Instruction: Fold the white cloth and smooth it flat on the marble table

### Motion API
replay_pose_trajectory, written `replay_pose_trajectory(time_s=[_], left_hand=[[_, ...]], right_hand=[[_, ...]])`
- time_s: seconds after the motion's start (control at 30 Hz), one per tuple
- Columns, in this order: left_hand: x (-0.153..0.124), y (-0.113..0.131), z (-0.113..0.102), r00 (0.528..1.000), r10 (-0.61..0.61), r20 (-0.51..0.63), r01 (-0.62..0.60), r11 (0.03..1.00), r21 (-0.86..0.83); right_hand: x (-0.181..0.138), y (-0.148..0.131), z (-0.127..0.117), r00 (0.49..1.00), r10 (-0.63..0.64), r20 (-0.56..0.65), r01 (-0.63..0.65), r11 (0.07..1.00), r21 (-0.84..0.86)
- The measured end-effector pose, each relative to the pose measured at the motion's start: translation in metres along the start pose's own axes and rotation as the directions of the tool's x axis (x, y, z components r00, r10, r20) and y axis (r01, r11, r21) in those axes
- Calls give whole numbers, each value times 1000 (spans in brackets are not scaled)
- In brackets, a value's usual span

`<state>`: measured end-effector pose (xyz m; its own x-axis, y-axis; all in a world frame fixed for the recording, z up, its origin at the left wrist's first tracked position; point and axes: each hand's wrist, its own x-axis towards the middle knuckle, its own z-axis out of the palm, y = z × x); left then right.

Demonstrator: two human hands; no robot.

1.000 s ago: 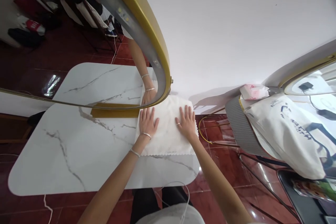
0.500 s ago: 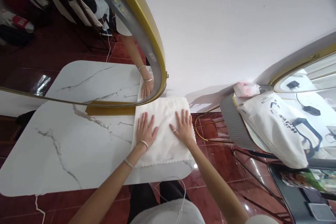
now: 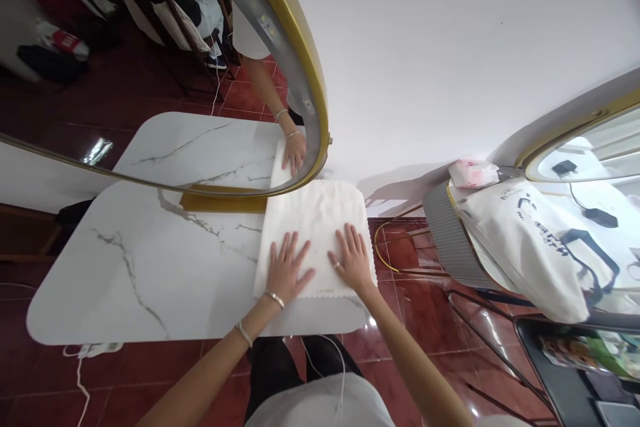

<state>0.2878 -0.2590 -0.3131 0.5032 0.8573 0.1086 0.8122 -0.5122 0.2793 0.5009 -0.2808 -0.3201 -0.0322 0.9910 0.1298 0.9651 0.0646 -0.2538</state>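
A folded white cloth (image 3: 320,213) lies flat on the right end of a white marble table (image 3: 150,267), its far edge against the mirror and wall. My left hand (image 3: 286,268) rests palm down on the cloth's near left part, fingers spread, with bracelets on the wrist. Palm down beside it, my right hand (image 3: 353,258) presses the near right part of the cloth, fingers apart and a ring on one finger. Neither hand holds anything.
A gold-framed oval mirror (image 3: 300,80) stands at the table's back and reflects my left arm. To the right, a second table carries a white printed tote bag (image 3: 540,247) and a pink tissue pack (image 3: 470,173). Red tiled floor (image 3: 430,293) surrounds everything; a white cable hangs at my waist.
Both hands have slid toward me over the cloth, from its middle to its near edge, staying flat. The view has shifted a little.
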Motion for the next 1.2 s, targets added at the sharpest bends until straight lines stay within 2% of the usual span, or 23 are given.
replay_pose_trajectory(time_s=[0.13,0.2,0.27,0.4,0.63,0.73,0.83,1.0,1.07,1.13,1.2], left_hand=[[-54,11,1,1000,-1,28,0,999,40],[-67,15,3,1000,9,26,-11,998,63],[-69,15,5,1000,26,10,-27,997,73],[-41,7,8,998,66,-6,-66,996,58],[47,-10,8,1000,-8,10,8,1000,23],[56,-11,6,999,-35,23,35,999,18],[33,-7,6,1000,-22,16,22,999,25],[-44,4,10,998,17,-61,-13,998,63],[-67,5,11,995,21,-93,-15,998,66],[-72,3,9,991,-18,-131,24,999,46],[-59,-5,4,981,-79,-176,83,996,16]], right_hand=[[-67,-21,-5,998,-43,40,45,998,-42],[-83,-26,-6,998,-51,34,53,997,-52],[-85,-27,-5,998,-62,23,63,996,-58],[-55,-14,-1,997,-83,6,84,993,-87],[32,15,2,998,-51,43,57,988,-144],[40,15,1,998,-35,47,41,990,-137],[17,6,0,997,-73,24,75,991,-114],[-46,-20,0,993,-119,-14,117,990,-73],[-62,-29,0,990,-137,-30,135,990,-46],[-70,-33,0,989,-141,-44,140,990,-25],[-71,-34,2,989,-140,-55,140,990,-4]])
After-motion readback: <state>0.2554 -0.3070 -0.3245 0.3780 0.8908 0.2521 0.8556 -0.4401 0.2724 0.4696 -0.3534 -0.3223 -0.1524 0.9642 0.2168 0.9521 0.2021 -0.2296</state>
